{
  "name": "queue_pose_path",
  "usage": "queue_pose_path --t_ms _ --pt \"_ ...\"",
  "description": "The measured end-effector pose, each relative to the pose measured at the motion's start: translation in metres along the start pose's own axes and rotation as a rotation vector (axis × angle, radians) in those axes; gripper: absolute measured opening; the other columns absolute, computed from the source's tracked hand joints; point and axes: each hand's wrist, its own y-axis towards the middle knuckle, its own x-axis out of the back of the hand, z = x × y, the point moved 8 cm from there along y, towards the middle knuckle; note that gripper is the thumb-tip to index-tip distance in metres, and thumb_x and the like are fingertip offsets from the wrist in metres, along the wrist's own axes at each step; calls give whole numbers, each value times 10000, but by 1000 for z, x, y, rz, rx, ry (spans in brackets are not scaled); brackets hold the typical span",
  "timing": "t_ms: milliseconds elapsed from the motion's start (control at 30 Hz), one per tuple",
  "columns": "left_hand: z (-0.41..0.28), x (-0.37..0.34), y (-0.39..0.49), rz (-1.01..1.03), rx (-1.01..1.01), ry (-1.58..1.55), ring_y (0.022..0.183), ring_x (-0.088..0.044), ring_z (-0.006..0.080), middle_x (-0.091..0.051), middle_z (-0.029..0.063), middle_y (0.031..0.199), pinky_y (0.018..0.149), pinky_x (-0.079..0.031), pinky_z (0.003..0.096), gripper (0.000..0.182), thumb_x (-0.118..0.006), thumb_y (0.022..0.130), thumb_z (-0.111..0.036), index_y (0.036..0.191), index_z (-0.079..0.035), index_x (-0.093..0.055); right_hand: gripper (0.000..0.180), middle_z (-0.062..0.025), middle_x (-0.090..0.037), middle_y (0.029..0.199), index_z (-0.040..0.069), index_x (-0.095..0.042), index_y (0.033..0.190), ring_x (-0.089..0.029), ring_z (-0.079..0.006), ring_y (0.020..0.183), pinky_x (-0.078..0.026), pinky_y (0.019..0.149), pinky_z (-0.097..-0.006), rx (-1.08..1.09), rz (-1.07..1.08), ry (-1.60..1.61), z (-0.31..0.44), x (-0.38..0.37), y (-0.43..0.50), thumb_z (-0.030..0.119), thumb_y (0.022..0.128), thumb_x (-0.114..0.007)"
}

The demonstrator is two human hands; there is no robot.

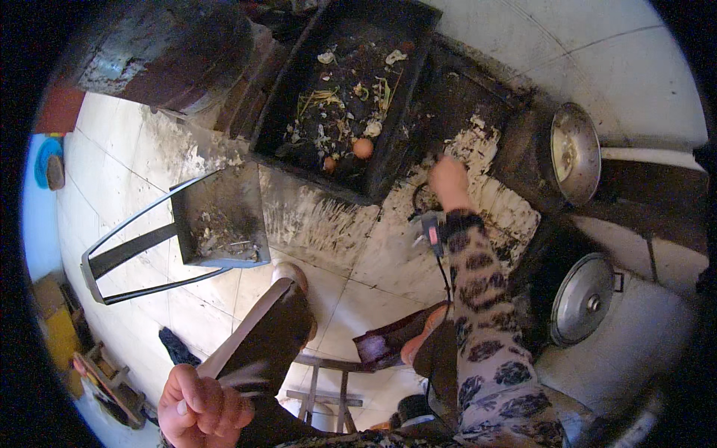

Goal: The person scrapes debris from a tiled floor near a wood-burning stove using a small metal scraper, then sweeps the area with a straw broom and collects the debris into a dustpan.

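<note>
My right hand (448, 179) reaches down over the soiled tile floor (482, 148), beside a dark rectangular tray (372, 193). Its fingers point away from me, and whether they grip anything is hidden. Close to its left lies a dark curved object (423, 199), too blurred to name. My left hand (204, 406) is curled into a fist near my left knee, with nothing visible in it. Food scraps (322, 101) and a brown egg or eggshell (363, 148) lie in the tray. Left of it, a metal dustpan (224, 224) with a long frame handle holds debris.
A metal basin (574, 154) and a round pot lid (585, 302) are at the right. A large dark drum-like vessel (168, 56) stands at upper left. A black cable (445, 274) runs along my right sleeve. A dark cloth (178, 347) lies at lower left.
</note>
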Motion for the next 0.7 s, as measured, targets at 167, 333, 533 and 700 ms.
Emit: queue_pose_path --t_ms 167,333,533,700 --pt "1 0 -3 -13 -2 -3 522 -345 89 -397 -35 592 563 -285 253 176 -595 845 -214 836 -111 -453 242 -242 -624 897 -11 -638 925 -609 -381 859 -503 735 -457 -8 2 -30 5 6 7 151 782 -530" --pt "2 7 0 -4 -8 0 505 -343 97 -405 -21 594 536 -300 261 117 -524 882 -200 822 -116 -470 291 -252 -617 913 -32 -602 979 -608 -380 874 -509 738 -440 17 12 -42 4 -5 -6 162 782 -508" --pt "2 5 -3 12 -20 43 505 -350 110 -410 -9 602 526 -299 273 106 -507 887 -205 835 -114 -487 243 -241 -621 939 1 -647 898 -606 -390 880 -500 757 -441 -46 -98 65 6 3 34 159 782 -503" --pt "-1 11 -3 9 -34 16 519 -356 107 -409 -17 610 538 -292 265 114 -532 874 -213 850 -113 -482 236 -252 -617 896 -46 -638 874 -602 -391 858 -496 728 -444 -29 -47 21 9 -1 20 139 750 -560"
